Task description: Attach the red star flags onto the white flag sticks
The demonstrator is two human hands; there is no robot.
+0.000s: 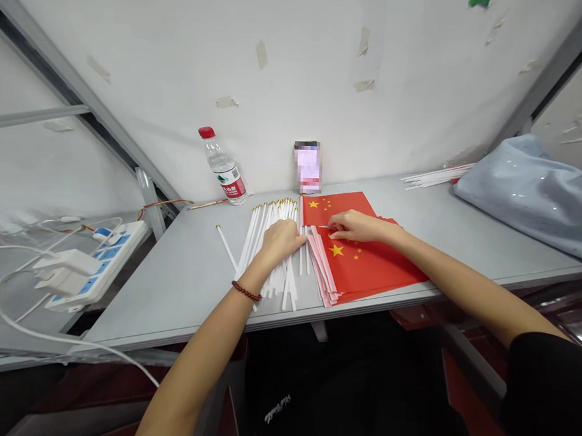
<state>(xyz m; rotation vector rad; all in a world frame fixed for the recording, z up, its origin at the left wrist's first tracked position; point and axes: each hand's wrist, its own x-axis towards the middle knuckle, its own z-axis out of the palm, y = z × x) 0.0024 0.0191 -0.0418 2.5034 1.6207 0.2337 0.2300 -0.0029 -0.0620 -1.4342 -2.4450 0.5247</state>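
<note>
My left hand (283, 239) is closed over a bunch of white plastic flag sticks (252, 242) with gold tips; its fingertips are hidden, so what it grips cannot be seen. Its thumb points right, toward the pale sleeve edges of a stack of red flags with yellow stars (375, 268). Over the upper left part of that stack, my right hand (350, 226) has its thumb and fingers pinched at a flag's upper edge. Behind both hands a red flag (342, 204) lies flat, a gold-tipped stick along its left edge.
A water bottle (228, 177) and a lit phone (308, 168) stand by the white wall. One loose stick (227, 246) lies left of the bunch. A power strip (98, 265) with cables is at far left. A pale blue bag (525, 191) and more white sticks (433, 178) lie right.
</note>
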